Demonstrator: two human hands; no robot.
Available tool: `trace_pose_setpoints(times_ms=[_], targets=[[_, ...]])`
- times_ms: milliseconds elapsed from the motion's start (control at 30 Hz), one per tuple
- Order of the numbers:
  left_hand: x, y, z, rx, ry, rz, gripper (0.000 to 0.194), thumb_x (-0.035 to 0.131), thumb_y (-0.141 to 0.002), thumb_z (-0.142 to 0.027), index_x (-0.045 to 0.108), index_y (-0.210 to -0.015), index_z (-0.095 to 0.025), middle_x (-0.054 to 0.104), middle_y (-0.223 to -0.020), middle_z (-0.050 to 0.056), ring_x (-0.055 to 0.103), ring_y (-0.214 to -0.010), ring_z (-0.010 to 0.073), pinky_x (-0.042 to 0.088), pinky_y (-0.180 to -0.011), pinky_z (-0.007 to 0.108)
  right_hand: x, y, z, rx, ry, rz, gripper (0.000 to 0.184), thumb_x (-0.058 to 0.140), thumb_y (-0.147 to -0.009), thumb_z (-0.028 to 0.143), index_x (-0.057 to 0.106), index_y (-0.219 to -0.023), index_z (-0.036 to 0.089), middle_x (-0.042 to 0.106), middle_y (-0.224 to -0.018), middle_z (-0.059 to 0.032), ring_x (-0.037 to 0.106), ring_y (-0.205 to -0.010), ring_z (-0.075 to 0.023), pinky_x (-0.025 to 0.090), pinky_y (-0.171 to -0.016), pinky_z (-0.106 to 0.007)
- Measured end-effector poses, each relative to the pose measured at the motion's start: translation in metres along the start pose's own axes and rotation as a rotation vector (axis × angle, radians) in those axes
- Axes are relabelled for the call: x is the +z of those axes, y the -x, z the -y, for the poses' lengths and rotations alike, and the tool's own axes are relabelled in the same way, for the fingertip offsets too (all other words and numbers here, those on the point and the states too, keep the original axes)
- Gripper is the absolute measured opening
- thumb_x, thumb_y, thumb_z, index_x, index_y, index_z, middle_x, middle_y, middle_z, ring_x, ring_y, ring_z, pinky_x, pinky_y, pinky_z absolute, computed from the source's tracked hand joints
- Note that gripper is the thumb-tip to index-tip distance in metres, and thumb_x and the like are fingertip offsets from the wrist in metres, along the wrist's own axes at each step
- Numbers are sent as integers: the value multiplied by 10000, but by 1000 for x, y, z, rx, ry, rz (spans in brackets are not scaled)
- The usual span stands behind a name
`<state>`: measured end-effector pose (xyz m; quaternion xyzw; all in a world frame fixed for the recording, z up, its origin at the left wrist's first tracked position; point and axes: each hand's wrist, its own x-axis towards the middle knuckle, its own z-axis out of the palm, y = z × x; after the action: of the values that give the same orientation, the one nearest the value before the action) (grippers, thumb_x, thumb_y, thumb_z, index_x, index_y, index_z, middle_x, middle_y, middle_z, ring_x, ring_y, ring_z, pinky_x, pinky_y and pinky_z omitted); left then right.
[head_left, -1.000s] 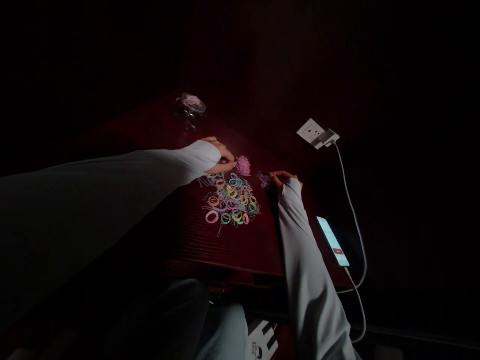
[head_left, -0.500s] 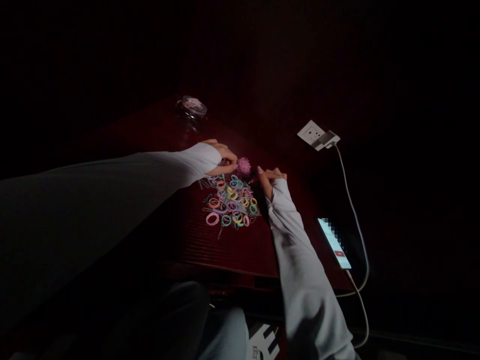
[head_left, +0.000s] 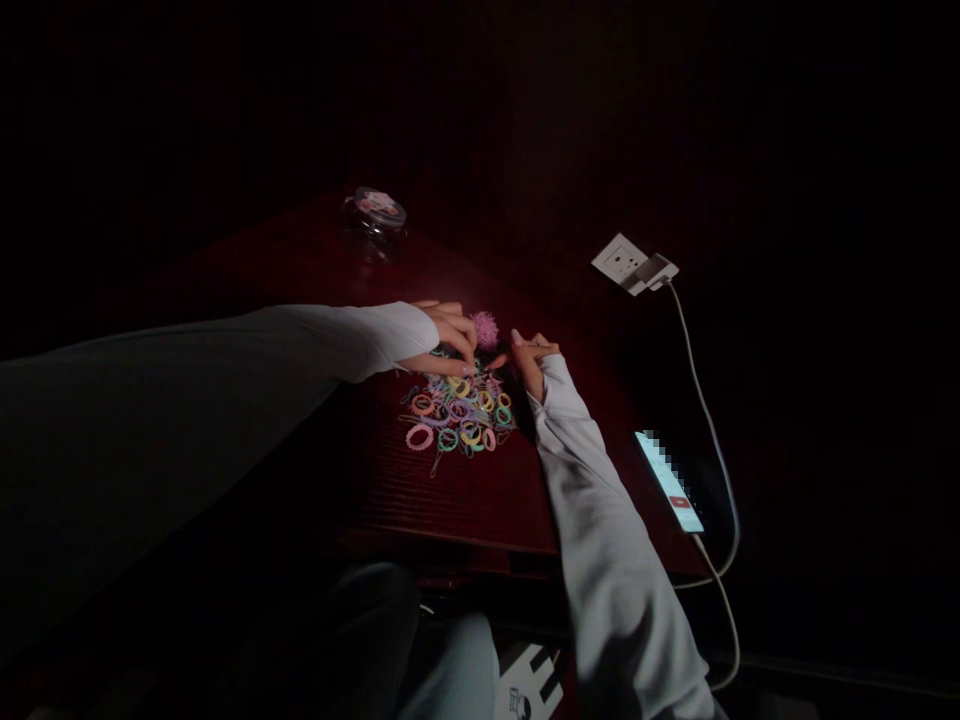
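Note:
A pile of small colourful hair ties [head_left: 457,410], in pink, yellow, green, purple and orange rings, lies on the dark red wooden table [head_left: 450,510]. My left hand [head_left: 448,335] reaches over the far side of this pile, thumb and fingers apart and touching or just above the ties. Beyond its fingertips rests a fuzzy pink ball [head_left: 486,330], its exact kind unclear. At the pile's right edge is my right hand [head_left: 534,358], thumb raised and index finger stretched toward the ties. Nothing shows between its fingers.
A clear jar [head_left: 376,225] with a patterned lid stands at the back left. On the right lie a lit phone [head_left: 670,485] and its white cable [head_left: 701,400], running to a charger in the wall socket [head_left: 619,264]. A white printed item [head_left: 529,685] is below the table edge.
My left hand has moved off the pink ball, down and nearer to me over the hair ties, its fingers spreading. My right hand has shifted slightly left.

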<state>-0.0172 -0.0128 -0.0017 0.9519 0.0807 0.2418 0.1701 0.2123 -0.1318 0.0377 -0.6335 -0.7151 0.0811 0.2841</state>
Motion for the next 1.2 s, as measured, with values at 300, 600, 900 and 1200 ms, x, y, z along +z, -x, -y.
trace_pose_setpoints(times_ms=[300,600,900,1200], targets=[[-2,0,0,-20,19,-26,361,577,-1021,-555,845,-1039,-314,803,-1142,31,611,-1068,221,376,-935,343,-6,-1,-10,-27,40,122,321,797,-912,619,873,-984,316,674,-734,8,550,-879,-211,387,-962,-408],[-1,-1,2,-10,25,-52,372,570,-1030,-542,867,-993,-321,805,-1148,32,630,-1040,209,415,-944,332,4,-1,-11,-55,-16,181,381,773,-927,645,862,-910,276,672,-749,-6,542,-863,-209,408,-881,-380],[-4,0,-3,27,92,-101,371,556,-1051,-449,883,-949,-307,802,-1224,35,668,-1030,182,444,-1007,319,-6,0,-9,49,-86,11,417,762,-898,689,830,-898,278,633,-773,-8,562,-872,-207,480,-875,-399],[-12,0,-9,-29,60,-86,377,506,-1075,-451,830,-1072,-257,809,-1248,57,698,-1093,185,452,-1033,294,-7,0,-10,42,-77,7,433,763,-887,698,814,-874,268,625,-747,-4,563,-865,-208,490,-872,-399]])
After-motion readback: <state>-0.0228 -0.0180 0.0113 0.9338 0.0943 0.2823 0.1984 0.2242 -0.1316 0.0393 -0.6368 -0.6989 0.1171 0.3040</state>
